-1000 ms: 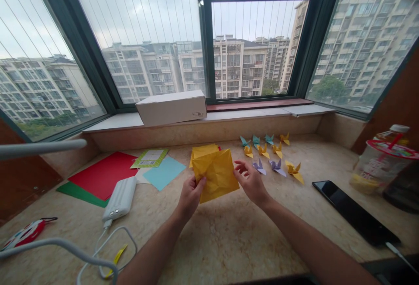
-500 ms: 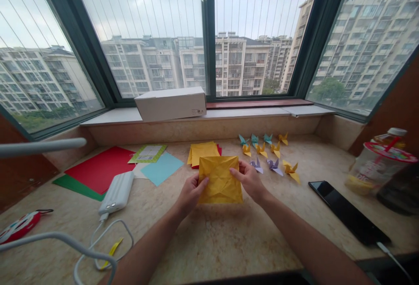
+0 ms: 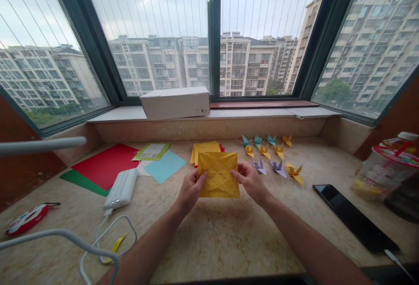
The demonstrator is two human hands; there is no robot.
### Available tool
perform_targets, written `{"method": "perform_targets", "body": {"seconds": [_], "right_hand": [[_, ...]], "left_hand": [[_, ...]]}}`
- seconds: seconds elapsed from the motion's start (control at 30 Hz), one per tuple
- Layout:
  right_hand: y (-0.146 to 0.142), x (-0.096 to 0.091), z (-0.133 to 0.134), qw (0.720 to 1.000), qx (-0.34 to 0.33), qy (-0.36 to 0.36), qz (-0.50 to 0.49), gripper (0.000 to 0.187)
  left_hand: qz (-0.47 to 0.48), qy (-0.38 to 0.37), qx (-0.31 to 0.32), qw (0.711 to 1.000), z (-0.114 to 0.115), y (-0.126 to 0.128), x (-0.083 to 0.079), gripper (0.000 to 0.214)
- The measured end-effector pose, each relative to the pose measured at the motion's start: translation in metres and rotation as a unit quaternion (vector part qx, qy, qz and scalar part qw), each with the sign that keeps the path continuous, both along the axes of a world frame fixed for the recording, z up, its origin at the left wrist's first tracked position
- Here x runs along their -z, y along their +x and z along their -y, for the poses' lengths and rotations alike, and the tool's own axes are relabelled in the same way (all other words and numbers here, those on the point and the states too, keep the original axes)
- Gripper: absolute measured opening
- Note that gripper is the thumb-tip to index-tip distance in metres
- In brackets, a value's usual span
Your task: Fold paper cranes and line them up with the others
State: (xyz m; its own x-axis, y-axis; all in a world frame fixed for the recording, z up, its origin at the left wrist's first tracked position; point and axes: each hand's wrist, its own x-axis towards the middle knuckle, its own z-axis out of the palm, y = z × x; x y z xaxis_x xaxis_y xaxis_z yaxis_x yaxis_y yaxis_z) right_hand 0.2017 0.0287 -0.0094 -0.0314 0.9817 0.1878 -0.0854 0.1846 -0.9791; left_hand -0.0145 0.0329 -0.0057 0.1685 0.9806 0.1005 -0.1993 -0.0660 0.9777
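Note:
A creased square of yellow paper (image 3: 218,175) is held up by its two sides above the counter. My left hand (image 3: 191,187) pinches its left edge, thumb on the near face. On the right edge, my right hand (image 3: 252,182) grips it the same way, with its other fingers behind the sheet. Just beyond lies a stack of yellow sheets (image 3: 204,147) with a bit of red showing at its side. Right of the paper stand folded paper cranes in rows, such as a teal crane (image 3: 258,141), a purple crane (image 3: 278,168) and a yellow crane (image 3: 295,173).
Red paper (image 3: 104,165), green paper (image 3: 85,182) and light blue paper (image 3: 165,166) lie left, near a white power bank (image 3: 121,189) with a looping cable. A black phone (image 3: 353,217) and a plastic cup (image 3: 379,173) are right. A white box (image 3: 176,104) rests on the sill.
The yellow paper has risen slightly and tilts a little differently, with both hands still on its edges. The whole view has shifted a little, so the surroundings appear farther right.

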Motion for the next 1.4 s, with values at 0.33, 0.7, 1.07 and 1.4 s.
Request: {"method": "perform_targets", "body": {"seconds": [0.33, 0.7, 1.07, 1.4], "right_hand": [[0.001, 0.005, -0.003, 0.999, 0.028, 0.013, 0.017, 0.042], [0.001, 0.012, -0.008, 0.996, 0.084, 0.036, -0.006, 0.037], [0.002, 0.014, -0.009, 0.996, 0.073, 0.028, -0.034, 0.039], [0.0, 0.009, -0.005, 0.997, 0.025, 0.009, -0.068, 0.04]], "left_hand": [[0.003, -0.01, 0.028, 1.0, 0.003, 0.001, 0.0, 0.044], [0.034, -0.001, 0.047, 0.998, 0.002, 0.003, 0.0, 0.045], [0.049, -0.023, 0.031, 0.998, 0.004, 0.002, -0.003, 0.048], [0.066, -0.028, 0.014, 0.997, 0.004, 0.001, -0.004, 0.052]]}}
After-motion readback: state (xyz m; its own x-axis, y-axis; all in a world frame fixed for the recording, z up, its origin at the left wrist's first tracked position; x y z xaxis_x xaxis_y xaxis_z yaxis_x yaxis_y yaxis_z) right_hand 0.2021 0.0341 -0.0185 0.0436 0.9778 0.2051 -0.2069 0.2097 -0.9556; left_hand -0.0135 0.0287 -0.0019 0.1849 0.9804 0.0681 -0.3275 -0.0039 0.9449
